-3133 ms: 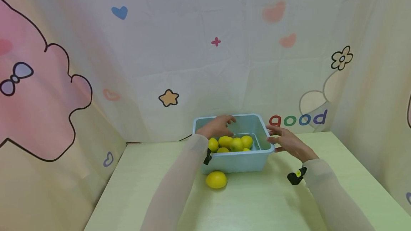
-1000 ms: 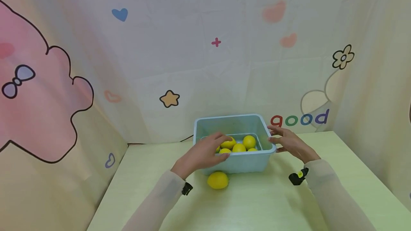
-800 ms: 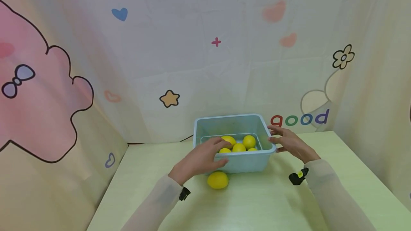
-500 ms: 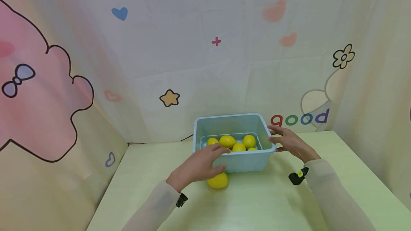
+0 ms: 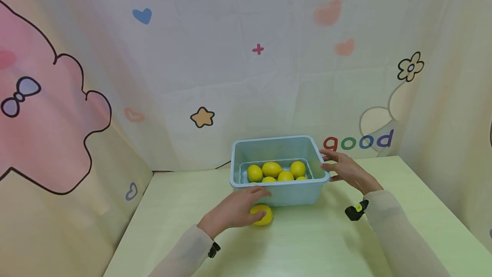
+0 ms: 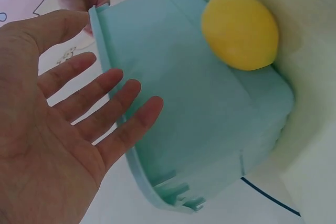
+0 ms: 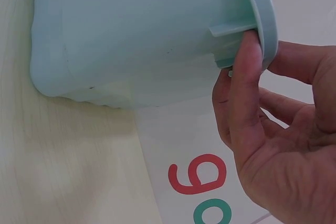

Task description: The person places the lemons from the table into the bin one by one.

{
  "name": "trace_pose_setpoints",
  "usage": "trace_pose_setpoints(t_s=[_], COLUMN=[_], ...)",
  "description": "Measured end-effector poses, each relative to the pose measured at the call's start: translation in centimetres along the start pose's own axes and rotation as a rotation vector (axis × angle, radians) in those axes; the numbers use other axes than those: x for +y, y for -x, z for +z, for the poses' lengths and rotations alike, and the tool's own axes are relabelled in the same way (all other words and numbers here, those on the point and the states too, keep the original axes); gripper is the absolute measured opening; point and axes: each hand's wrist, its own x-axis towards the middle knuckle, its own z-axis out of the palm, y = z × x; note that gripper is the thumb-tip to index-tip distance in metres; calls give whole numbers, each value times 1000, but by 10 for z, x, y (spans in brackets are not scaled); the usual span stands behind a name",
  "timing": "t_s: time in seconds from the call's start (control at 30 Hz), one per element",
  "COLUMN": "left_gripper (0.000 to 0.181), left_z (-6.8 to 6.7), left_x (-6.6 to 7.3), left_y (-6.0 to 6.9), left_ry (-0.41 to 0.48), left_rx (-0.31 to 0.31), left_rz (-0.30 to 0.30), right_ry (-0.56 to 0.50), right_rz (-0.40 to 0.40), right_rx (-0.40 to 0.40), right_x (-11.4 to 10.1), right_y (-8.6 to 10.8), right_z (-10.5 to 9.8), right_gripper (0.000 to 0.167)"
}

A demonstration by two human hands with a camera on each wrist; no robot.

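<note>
A light blue plastic bin [image 5: 296,193] stands at the back of the table with several yellow lemons [image 5: 272,169] inside. One more lemon [image 5: 266,218] lies on the table just in front of it, partly covered in the head view by my left hand [image 5: 232,210]. That hand hovers over the lemon with its fingers extended and nothing in them; the left wrist view shows the lemon [image 6: 240,31] apart from the fingers. My right hand [image 5: 349,172] holds the bin's right rim, fingertips tucked under the lip [image 7: 266,19] and thumb against it.
The pale table [image 5: 307,243] reaches a printed curtain [image 5: 246,89] directly behind the bin. Curtains also close off both sides. A small black wrist device [image 5: 355,210] sits on each sleeve.
My left hand has come out of the bin, passed over its front rim and lowered toward the lemon on the table. The lemons inside lie differently. My right hand keeps its place.
</note>
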Motion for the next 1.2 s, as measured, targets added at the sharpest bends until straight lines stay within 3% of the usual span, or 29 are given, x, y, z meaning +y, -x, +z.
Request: trace_pose_setpoints(t_s=[0.43, 0.67, 1.03, 1.2], left_gripper=[48, 49, 52, 58], left_z=[34, 52, 64, 72], left_x=[-11, -18, -17, -17], left_y=[3, 0, -1, -3], left_ry=[-49, -33, -102, -108], left_rx=[-33, -53, -51, -71], left_rz=[12, -4, -20, -73], right_ry=[-1, -5, -2, 0], right_rz=[-2, 1, -2, -1], right_rx=[-3, 1, 1, 8], right_x=[0, 0, 1, 3], right_y=[-1, 0, -1, -2], right_z=[0, 1, 0, 1], right_gripper=[72, 73, 73, 73])
